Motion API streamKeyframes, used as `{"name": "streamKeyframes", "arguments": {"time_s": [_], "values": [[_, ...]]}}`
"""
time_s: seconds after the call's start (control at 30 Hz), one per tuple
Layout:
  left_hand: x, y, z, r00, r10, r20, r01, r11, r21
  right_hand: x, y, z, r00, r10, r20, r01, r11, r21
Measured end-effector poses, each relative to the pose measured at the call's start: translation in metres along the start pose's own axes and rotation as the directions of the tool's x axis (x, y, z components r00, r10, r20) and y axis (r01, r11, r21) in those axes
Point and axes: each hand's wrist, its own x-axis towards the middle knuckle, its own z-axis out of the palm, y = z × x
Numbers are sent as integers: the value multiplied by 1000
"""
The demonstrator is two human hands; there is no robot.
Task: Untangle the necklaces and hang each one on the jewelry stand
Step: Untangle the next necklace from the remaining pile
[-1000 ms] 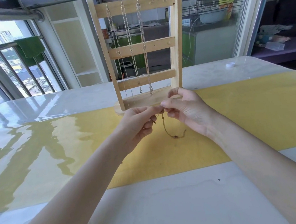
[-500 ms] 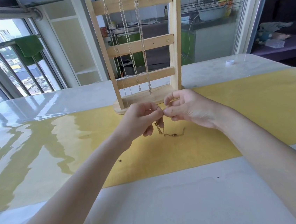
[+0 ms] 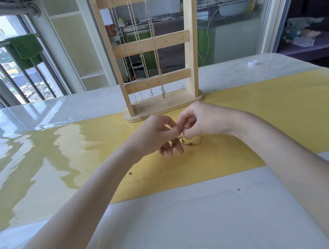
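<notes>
Both hands meet low over the yellow mat [image 3: 280,116], just in front of the jewelry stand [image 3: 147,45]. On the left, the left hand [image 3: 154,135] pinches one end of a thin gold-toned necklace [image 3: 192,143] between thumb and forefinger, its lower fingers hanging loosely toward the mat. Fingertip to fingertip with it, the right hand [image 3: 204,122] is curled and pinches the same chain; whether a knot sits between them is too small to tell. The rest of that chain trails onto the mat below and slightly right of the fingers.

Beyond the hands, three silver chain necklaces [image 3: 137,46] hang from hooks on the stand's top bar, so most of the job looks done; this last piece appears to need freeing and hanging, and spare hooks show to the right.

The stand is pale, slatted wood on a rounded base. The desk [image 3: 170,225] is glossy and white, and the mat is smooth and reflective.
</notes>
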Motion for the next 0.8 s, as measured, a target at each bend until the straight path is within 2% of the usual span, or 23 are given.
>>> {"name": "streamKeyframes", "arguments": {"time_s": [0.1,0.17,0.23,0.37,0.5,0.63,0.8], "values": [[2,-2,4,993,95,-65,-85,987,138,2,0,2,996,-26,-80,22,998,-60],[2,-4,4,984,140,-112,-121,979,163,1,2,-1,992,-30,-121,39,997,73],[2,-5,4,976,167,-137,-143,975,170,0,4,-2,995,-13,-103,39,967,250],[2,-5,6,965,210,-161,-176,964,202,2,7,1,999,26,-39,3,794,608],[3,-6,8,959,228,-170,-186,955,231,6,5,7,987,155,-52,-45,569,821],[3,-11,12,966,216,-146,-171,947,271,8,5,9,966,259,-12,-100,416,904],[5,-11,11,964,181,-193,-146,972,182,8,5,10,963,268,20,-142,443,885]]}}
